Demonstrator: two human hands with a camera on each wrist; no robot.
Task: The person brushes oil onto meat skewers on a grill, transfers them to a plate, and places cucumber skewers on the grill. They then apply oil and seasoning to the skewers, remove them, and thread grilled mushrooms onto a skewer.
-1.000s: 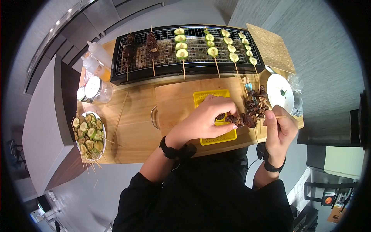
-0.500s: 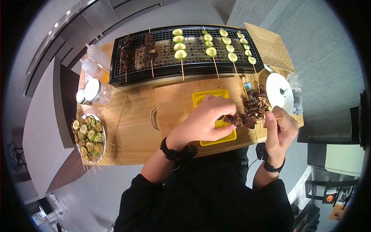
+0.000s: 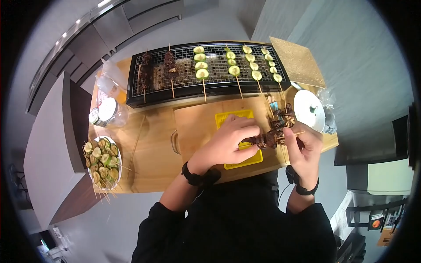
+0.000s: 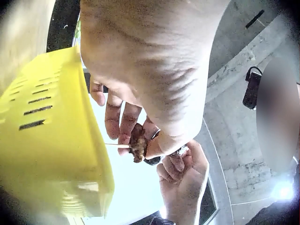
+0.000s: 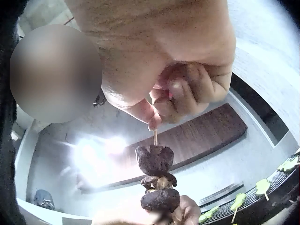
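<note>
My left hand [image 3: 230, 142] grips the dark brown mushroom pieces at one end of a mushroom skewer [image 3: 270, 139]. In the left wrist view a thin stick tip pokes out past the end mushroom [image 4: 137, 143]. At the other end, my right hand [image 3: 307, 147] pinches the bare stick between thumb and curled fingers; the right wrist view shows mushroom caps [image 5: 157, 161] threaded below that pinch. Partly hidden under the left hand, a yellow plastic basket [image 4: 51, 126] sits on a wooden cutting board [image 3: 193, 115]. More mushroom skewers [image 3: 287, 117] lie just beyond the right hand.
Across the back stands a black grill [image 3: 175, 93] bearing sliced zucchini skewers [image 3: 201, 65] and two dark skewers [image 3: 169, 61]. A plate of sliced-vegetable skewers [image 3: 104, 160], jars [image 3: 109, 111] and squeeze bottles [image 3: 109, 85] are at left, a white dish [image 3: 309, 109] at right.
The head view has shifted, so the grill and table appear lower and a little left. My right hand has come slightly closer to the left; both keep their hold on the skewer.
</note>
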